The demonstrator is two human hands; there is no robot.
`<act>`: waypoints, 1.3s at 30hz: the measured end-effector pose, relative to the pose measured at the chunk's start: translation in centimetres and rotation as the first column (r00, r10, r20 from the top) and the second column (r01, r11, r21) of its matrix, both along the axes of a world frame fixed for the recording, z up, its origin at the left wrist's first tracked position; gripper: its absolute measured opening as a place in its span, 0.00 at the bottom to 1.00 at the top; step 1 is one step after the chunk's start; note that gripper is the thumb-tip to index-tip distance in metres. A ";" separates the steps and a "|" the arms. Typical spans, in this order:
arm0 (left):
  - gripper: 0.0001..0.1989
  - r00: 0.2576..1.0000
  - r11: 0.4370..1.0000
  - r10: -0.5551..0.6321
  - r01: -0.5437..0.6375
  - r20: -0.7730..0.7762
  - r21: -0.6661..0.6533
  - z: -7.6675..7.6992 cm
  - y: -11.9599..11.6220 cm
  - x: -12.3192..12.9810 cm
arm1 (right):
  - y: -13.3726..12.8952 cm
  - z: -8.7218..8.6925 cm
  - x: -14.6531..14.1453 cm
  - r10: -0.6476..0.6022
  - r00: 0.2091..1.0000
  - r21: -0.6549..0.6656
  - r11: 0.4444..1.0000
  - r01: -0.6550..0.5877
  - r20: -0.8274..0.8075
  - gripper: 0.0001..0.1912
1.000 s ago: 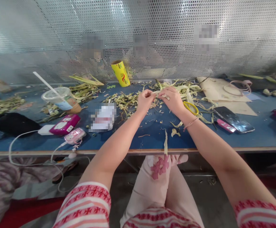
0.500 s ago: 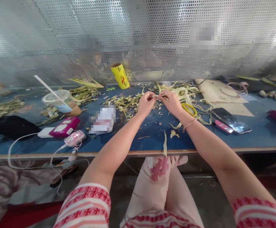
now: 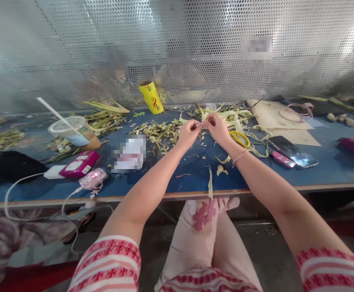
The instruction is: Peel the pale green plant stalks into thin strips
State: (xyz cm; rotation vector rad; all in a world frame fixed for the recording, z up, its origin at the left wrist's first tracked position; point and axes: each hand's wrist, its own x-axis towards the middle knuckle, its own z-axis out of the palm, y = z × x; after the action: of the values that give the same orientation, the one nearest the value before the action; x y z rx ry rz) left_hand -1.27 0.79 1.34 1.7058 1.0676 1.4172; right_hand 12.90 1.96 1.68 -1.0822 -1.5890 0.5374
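Note:
Above the middle of the blue table, my left hand point(image 3: 190, 133) and my right hand point(image 3: 216, 129) meet at the fingertips. Both are closed in a pinch on something small and pale, mostly hidden by the fingers. Beside and behind my left hand lies a heap of small greenish dried plant pieces point(image 3: 161, 133). Long pale plant strips point(image 3: 239, 115) are spread behind my right hand. Yellow-handled scissors, or a similar yellow loop point(image 3: 240, 138), rest by my right wrist. A single pale strip point(image 3: 210, 182) hangs over the table's front edge.
A yellow cardboard tube point(image 3: 151, 97) stands at the perforated metal wall point(image 3: 195, 32). Leftward are a drink cup with straw point(image 3: 76, 132), a purple power bank point(image 3: 79, 164) with a white cable and a pink case point(image 3: 94, 178). Rightward are a phone point(image 3: 294, 152) and brown paper point(image 3: 282, 117).
My fingertips remain pinched together, with the pale piece between them now less visible. The whole view has shifted slightly, so the table things appear a little further left.

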 end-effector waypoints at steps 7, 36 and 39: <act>0.07 0.982 0.993 -0.056 0.073 0.178 -0.093 -0.1 0.5 -0.2 | 0.8 -0.6 1.3 0.177 0.984 -0.181 0.969 -0.170 0.028 0.19; 0.09 0.972 0.993 0.011 0.017 -0.235 0.116 -0.1 -0.8 0.7 | -1.2 0.6 0.4 0.319 0.944 0.037 0.946 -0.323 0.085 0.09; 0.08 0.982 0.993 -0.067 0.083 -0.178 0.083 -0.3 -0.8 0.6 | -1.1 0.5 0.4 0.431 0.902 0.013 0.902 -0.431 0.011 0.11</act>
State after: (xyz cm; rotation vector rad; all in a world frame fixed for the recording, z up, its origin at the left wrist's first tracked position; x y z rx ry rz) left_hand -0.71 0.00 1.07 1.9441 1.0338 1.3051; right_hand 13.30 0.85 2.20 -0.7155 -1.8479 0.8138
